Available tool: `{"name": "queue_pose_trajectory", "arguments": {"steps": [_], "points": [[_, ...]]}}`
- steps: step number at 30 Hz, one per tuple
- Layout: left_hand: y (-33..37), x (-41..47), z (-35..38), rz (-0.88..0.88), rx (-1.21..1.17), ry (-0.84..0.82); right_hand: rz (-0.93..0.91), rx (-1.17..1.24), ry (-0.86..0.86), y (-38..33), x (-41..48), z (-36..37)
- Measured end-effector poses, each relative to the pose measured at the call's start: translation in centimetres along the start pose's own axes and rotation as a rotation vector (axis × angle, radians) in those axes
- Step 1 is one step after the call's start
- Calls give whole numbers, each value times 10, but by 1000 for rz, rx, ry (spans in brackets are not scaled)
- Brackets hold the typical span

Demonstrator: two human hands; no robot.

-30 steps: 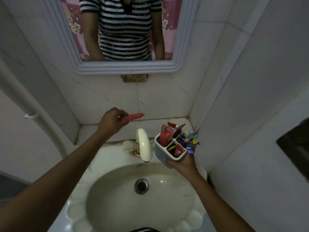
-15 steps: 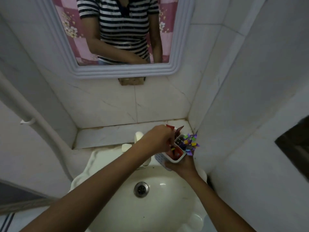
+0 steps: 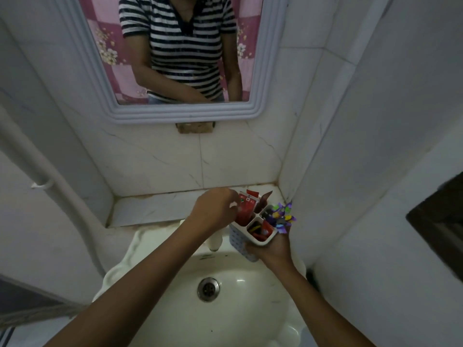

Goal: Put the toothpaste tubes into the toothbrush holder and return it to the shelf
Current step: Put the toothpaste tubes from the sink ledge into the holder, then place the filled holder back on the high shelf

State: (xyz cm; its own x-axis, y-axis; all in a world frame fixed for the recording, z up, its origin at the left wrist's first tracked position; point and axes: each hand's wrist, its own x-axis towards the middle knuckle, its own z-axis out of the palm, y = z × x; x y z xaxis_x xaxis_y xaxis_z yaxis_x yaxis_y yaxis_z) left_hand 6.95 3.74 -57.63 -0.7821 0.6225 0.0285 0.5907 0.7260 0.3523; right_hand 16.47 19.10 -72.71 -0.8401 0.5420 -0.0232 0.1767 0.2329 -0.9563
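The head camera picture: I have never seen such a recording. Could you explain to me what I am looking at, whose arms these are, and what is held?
There is no machine here. One wide-angle camera sits on a person's head and looks down, so both arms are the wearer's own. Below is a white sink; above is a mirror reflecting their striped shirt. The right hand holds a white toothbrush holder with compartments over the sink. The left hand is at the red toothpaste tubes standing in one compartment. Colourful small items fill another. The tiled shelf lies behind the sink.
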Motion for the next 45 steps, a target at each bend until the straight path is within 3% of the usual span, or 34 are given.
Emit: {"name": "queue_pose_trajectory", "arguments": {"steps": [3,6,11,16,18,22,25,28,31,39,45], "points": [[-12,-3,-11,-68,53,-44,-77,47,85,-26,-5,-12],[-9,-4,-36,-40,-147,-89,-184,138,176,-72,3,-30],[34,-1,-126,143,-546,184,-409,303,256,-204,26,-67],[86,-6,-280,449,-606,395,-725,353,281,-381,28,-125],[105,-13,-345,515,-459,570,-839,408,299,-454,25,-148],[128,-11,-456,405,368,1067,-960,515,300,-588,14,-190],[132,3,-512,330,637,1221,-989,538,347,-675,11,-215],[120,25,-548,172,788,1181,-1007,510,498,-740,10,-227],[103,44,-562,66,795,1063,-983,421,597,-777,19,-226],[89,58,-565,141,694,1047,-743,212,810,-802,89,-200],[85,58,-569,142,708,1015,-760,140,926,-806,127,-188]]}}
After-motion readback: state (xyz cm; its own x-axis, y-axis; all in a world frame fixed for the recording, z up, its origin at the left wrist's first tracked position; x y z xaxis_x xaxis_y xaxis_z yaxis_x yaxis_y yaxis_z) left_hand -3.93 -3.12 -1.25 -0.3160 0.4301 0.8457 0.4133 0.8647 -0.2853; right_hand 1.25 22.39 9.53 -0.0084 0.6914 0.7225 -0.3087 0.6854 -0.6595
